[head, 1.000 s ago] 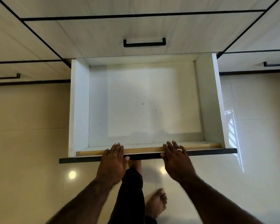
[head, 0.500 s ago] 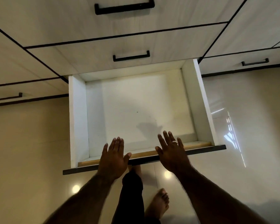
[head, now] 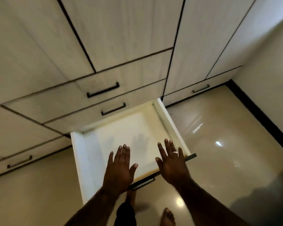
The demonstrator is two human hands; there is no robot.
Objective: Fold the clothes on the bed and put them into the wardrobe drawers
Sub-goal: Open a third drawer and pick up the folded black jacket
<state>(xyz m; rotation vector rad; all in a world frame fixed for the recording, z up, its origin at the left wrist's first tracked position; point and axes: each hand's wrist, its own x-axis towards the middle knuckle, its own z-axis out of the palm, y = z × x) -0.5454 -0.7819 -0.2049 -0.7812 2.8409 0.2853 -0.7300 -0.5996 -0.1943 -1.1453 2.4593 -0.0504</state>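
Nothing is being gripped by either hand: the left hand [head: 119, 167] and the right hand [head: 172, 163] are both being held flat, palms down, fingers straight and slightly spread, above the front part of the open drawer [head: 79, 160]; whether they are touching its front edge cannot be told. Behind them, the wardrobe [head: 121, 38] is being seen from above, its pale wood-grain fronts being divided by dark seams across the upper part of the head view. The glossy beige floor [head: 219, 152] is being shown beside and below it, with bright reflections lying on the tiles. The drawer is being presented pulled well out from the lowest row, with its white bottom bare and shadows of both hands falling on it; no clothes are being shown in it or anywhere in view. Two closed drawer fronts are being seen directly above it, the upper handle [head: 103, 90] and the lower handle [head: 113, 109] both being dark bars. The drawer's own dark handle [head: 142, 183] is being seen partly covered, below the left hand. A ring [head: 175, 152] is being worn on the right hand. A bare foot [head: 167, 216] is being seen on the floor below the hands.
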